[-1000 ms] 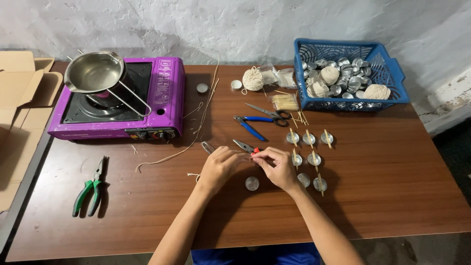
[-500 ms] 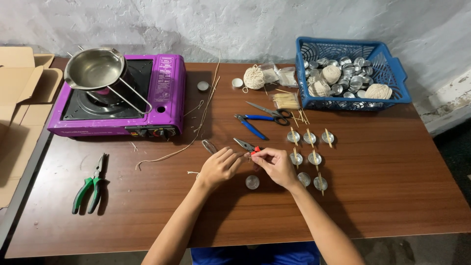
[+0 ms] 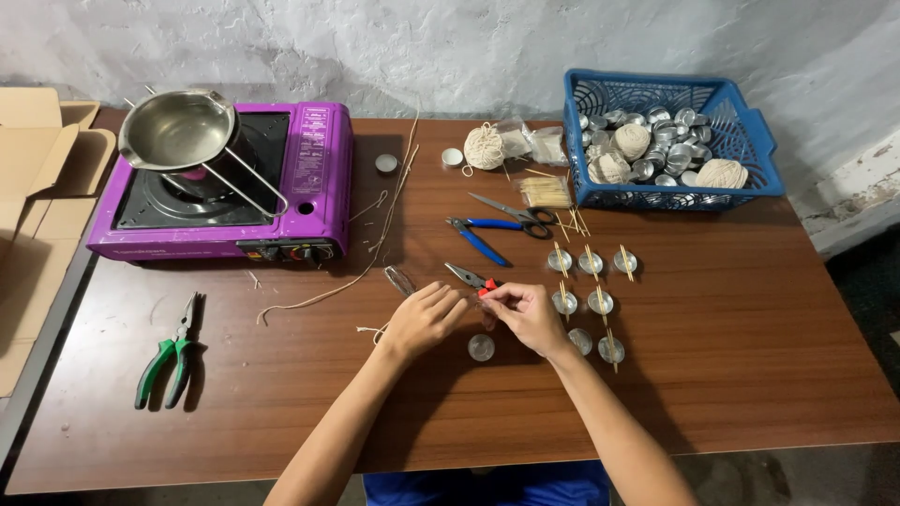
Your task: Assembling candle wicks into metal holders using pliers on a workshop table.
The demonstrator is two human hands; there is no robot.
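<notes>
Both hands meet above a small metal cup [image 3: 481, 348] on the surface [image 3: 731, 375]. Left hand [image 3: 424, 319] and right hand [image 3: 525, 314] have fingers pinched close together, apparently on a thin wick piece too small to confirm. Red-handled pliers [image 3: 469, 277] lie just behind. Risk: a slipped wick, or a wrist knocking the filled cups [image 3: 591, 305] at right.

We're seeing a purple portable stove [image 3: 309, 178] sitting far left on the counter [image 3: 750, 375], steel pot [image 3: 178, 129] resting on its burner. Green-handled pliers [image 3: 172, 351] are lying near the front left edge. Blue scissors [image 3: 511, 214] are lying mid-counter, with a blue basket [image 3: 741, 126] of metal cups and twine balls sitting far right. Flattened cardboard [image 3: 42, 173] is leaning off the left edge.
</notes>
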